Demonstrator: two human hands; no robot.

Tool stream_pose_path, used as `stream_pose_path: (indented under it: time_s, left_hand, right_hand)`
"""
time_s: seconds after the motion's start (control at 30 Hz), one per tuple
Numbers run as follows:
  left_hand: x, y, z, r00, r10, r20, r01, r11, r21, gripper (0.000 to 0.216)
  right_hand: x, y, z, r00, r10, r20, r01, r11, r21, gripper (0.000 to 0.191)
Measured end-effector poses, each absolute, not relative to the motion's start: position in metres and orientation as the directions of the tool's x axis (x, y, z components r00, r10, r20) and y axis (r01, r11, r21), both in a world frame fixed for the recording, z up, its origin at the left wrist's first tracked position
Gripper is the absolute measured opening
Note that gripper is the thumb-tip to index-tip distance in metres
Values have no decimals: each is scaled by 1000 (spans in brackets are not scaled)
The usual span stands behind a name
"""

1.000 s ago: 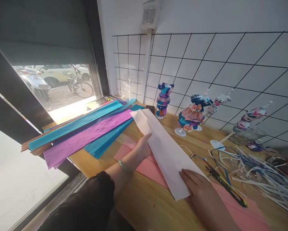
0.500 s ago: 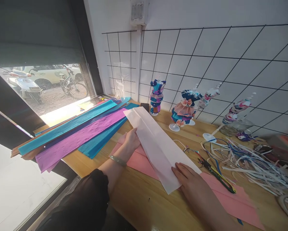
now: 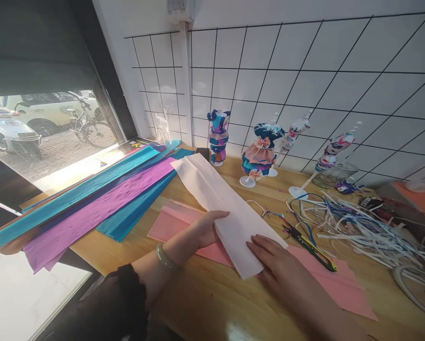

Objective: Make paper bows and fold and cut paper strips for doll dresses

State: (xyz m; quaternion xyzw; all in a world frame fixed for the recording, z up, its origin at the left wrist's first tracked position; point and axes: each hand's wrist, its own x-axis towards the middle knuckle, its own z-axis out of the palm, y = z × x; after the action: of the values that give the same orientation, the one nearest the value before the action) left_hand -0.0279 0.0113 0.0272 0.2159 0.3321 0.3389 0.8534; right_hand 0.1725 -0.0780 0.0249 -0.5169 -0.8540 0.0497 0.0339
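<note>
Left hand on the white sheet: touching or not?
Touching. The head view shows the left hand at the long edge of the white sheet, its thumb lying across the upper face; the fingers underneath are hidden.

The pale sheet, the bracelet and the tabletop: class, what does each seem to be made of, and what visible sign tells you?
Pale sheet: probably matt paper; thin edges and soft creases.
Bracelet: perhaps jade, glass or plastic; pale green, smooth, with a sheen.
Tabletop: wood or wood-look laminate, lightly glossy; grain and a reflection show.
</note>
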Motion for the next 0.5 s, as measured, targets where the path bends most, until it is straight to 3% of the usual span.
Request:
stream_pose_path:
  time_s: [0.17,0.33,0.4,0.5]
  left_hand:
    - [-21,5,27,591,683,-429,-383,706,596,37]
    - [-18,5,22,510,706,-492,-374,697,612,39]
    - [-18,5,21,511,704,-494,-373,699,610,41]
    - [-19,5,23,518,698,-494,-367,703,609,43]
  right_hand:
    - [178,-81,36,-419,899,-124,880,369,-299,50]
    - [199,-76,41,-388,915,-112,853,311,-419,47]
    - [216,-71,44,-303,952,-41,895,270,-356,46]
    - [241,-64,45,-76,997,12,990,77,-120,39]
